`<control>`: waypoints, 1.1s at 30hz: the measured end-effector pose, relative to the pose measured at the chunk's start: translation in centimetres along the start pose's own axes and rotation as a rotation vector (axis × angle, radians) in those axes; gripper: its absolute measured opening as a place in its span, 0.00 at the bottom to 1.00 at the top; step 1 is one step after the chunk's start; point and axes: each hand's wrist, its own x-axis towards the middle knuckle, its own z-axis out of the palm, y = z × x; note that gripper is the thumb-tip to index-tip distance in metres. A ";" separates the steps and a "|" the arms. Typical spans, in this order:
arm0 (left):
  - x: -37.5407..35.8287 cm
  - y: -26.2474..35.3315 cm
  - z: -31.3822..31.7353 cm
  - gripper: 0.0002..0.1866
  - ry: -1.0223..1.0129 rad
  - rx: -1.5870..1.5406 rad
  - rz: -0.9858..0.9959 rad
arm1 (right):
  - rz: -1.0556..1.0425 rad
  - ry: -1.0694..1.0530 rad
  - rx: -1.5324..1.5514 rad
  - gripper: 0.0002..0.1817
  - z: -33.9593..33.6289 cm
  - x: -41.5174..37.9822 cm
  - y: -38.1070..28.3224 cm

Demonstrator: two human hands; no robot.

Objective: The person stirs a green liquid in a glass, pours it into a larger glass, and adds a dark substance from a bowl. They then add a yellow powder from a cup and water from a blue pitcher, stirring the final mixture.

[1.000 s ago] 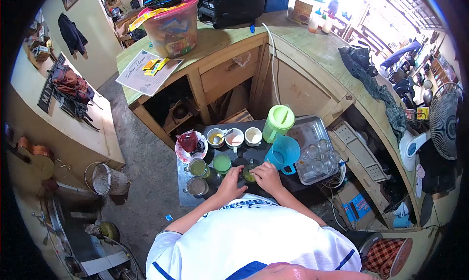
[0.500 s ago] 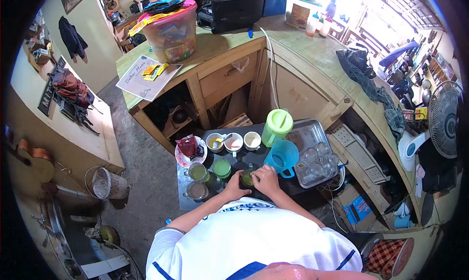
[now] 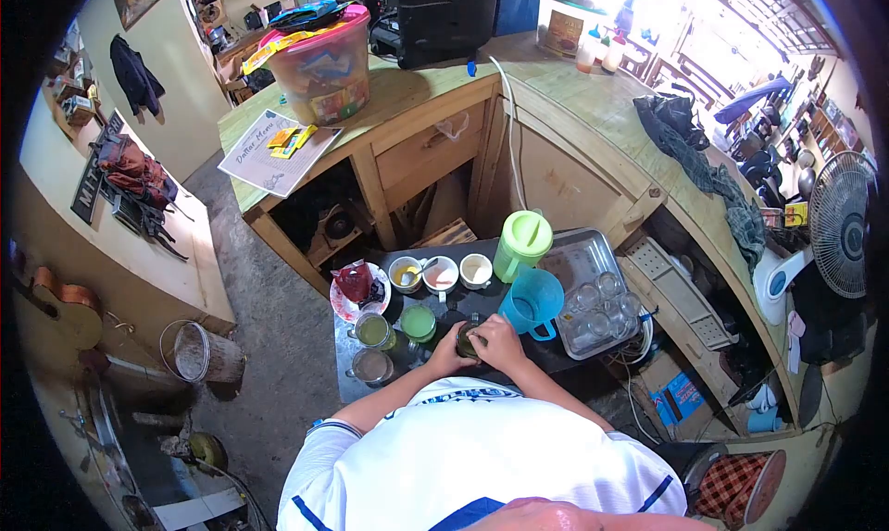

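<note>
My left hand [image 3: 451,351] is closed around the side of a glass mug [image 3: 470,342] with dark greenish contents, near the front edge of the low table. Over the mug's rim my right hand [image 3: 501,342] holds its fingers pinched together; whatever is in them is hidden. To the left stand a mug of pale green drink [image 3: 419,323], a mug of darker green drink [image 3: 372,330] and a mug of greyish brown drink [image 3: 372,366]. A blue pitcher [image 3: 534,299] is just right of my hands, and a green lidded pitcher [image 3: 523,244] is behind it.
White cups with powders, one a pinkish cup [image 3: 441,274], line the table's back. A plate [image 3: 382,299] carries a red packet [image 3: 355,279]. On the right, a metal tray [image 3: 585,348] holds several upturned glasses [image 3: 593,323]. Beyond is a wooden counter [image 3: 417,96].
My right hand has shifted slightly left over the glass mug, and my left hand's fingers sit closer round it. The other things on the table stay in place.
</note>
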 end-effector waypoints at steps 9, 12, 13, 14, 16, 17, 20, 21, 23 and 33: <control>-0.1 -0.9 0.4 0.52 0.020 -0.008 0.054 | -0.039 0.126 0.056 0.08 0.4 0.4 -0.2; 0.0 -1.1 0.4 0.52 0.001 -0.038 0.041 | 0.019 -0.013 -0.087 0.05 -0.4 0.7 -0.6; -0.1 -1.2 0.4 0.53 -0.020 -0.080 0.015 | -0.005 0.047 -0.028 0.05 -0.1 0.8 -0.5; -0.2 -1.3 0.4 0.53 -0.021 -0.081 0.012 | -0.028 0.107 0.031 0.05 0.0 0.8 -0.5; -0.1 -1.1 0.3 0.53 -0.026 -0.046 0.030 | -0.007 0.050 -0.016 0.05 0.0 0.7 -0.2; -0.1 -1.0 0.2 0.53 -0.024 -0.045 0.029 | 0.012 -0.009 -0.063 0.05 0.0 0.7 -0.1; -0.2 -1.0 0.3 0.53 -0.033 -0.063 0.020 | -0.033 0.094 0.037 0.05 0.1 0.9 -0.3; -0.1 -1.2 0.4 0.52 -0.026 -0.052 0.043 | -0.033 0.095 0.038 0.05 -0.1 0.8 -0.3; 0.0 -1.6 0.4 0.52 -0.015 -0.039 0.066 | 0.034 -0.011 -0.097 0.06 -0.6 0.8 -0.4; 0.0 -0.8 0.1 0.52 -0.033 -0.070 0.086 | 0.105 0.016 0.050 0.08 0.3 0.8 -0.1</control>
